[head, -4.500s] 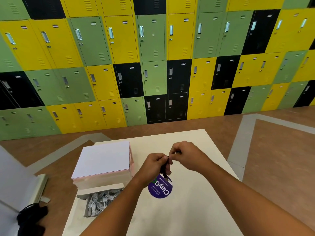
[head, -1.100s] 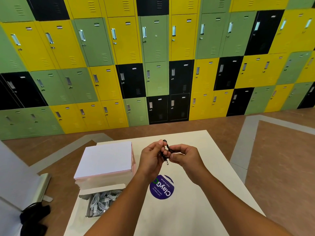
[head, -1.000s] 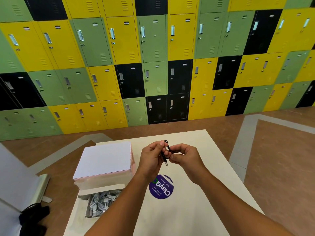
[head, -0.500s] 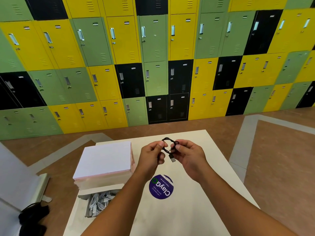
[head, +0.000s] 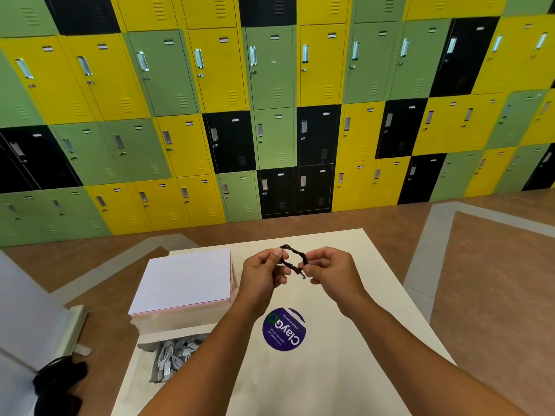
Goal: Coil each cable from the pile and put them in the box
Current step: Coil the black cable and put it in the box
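A short black cable (head: 292, 256) hangs in a small loop above the white table (head: 345, 370). My left hand (head: 264, 274) pinches its left side between thumb and fingers. My right hand (head: 332, 273) pinches the right side, and a connector end pokes out below between the two hands. An open cardboard box (head: 144, 361) at the table's near left holds several coiled white cables (head: 172, 355). My left forearm hides part of the box.
A closed white box (head: 183, 280) stands on the table's left, behind the open box. A round purple sticker (head: 283, 328) lies on the table below my hands. Coloured lockers (head: 270, 115) fill the far wall. A dark bag (head: 57, 382) lies on the floor at left.
My hands have drawn apart a little and the black cable, earlier bunched tight between them, now spreads into a wider loop. Earlier still, my hands were lower, over the sticker.
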Motion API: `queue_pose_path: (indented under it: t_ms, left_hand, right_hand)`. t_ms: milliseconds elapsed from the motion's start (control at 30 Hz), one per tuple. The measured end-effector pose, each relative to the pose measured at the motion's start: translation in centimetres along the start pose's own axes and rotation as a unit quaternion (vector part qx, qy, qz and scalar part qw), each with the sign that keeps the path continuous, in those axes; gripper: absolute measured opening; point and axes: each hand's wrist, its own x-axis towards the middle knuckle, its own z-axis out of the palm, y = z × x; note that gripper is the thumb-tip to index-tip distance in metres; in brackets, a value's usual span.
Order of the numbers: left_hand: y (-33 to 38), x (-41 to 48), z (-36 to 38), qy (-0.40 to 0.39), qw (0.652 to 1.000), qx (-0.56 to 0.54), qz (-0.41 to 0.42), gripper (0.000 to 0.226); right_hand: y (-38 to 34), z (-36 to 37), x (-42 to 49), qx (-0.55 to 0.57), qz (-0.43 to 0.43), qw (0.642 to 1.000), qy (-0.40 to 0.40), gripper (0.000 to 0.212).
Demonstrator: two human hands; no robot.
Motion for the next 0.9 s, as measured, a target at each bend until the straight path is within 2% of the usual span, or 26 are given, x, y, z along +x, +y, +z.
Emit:
queue_pose_path:
  t_ms: [167,267,433,700,800,900]
  left_hand:
    - [-0.4,0.1,-0.5,0.017,0.996,-0.079,-0.03,0.024]
    - [-0.6,0.1,-0.4,0.016,0.993,-0.112,-0.044,0.022]
    - [-0.6,0.0,-0.5,0.021,0.998,0.051,-0.002,0.023]
    - [-1.4,0.3,-0.6,0.012,0.992,0.122,0.018,0.013]
    - [-1.6,0.3,-0.5,0.011,0.988,0.153,0.022,0.016]
    - [-1.6,0.3,-0.7,-0.009,0.98,0.194,0.039,0.039]
  right_hand:
    - [0.4,-0.2,0.1,-0.058,-0.032,0.997,-0.031,0.022]
    - [0.6,-0.3,0.1,-0.068,-0.052,0.996,-0.021,0.026]
    - [0.9,-0.5,0.2,0.016,-0.041,0.999,0.006,0.029]
    - [1.6,-0.9,0.4,0.102,-0.005,0.995,0.003,0.029]
    - [1.7,-1.4,0.2,0.076,-0.009,0.997,-0.019,0.029]
    - [1.5,-1.8,0.2,0.015,-0.02,0.998,-0.053,0.027]
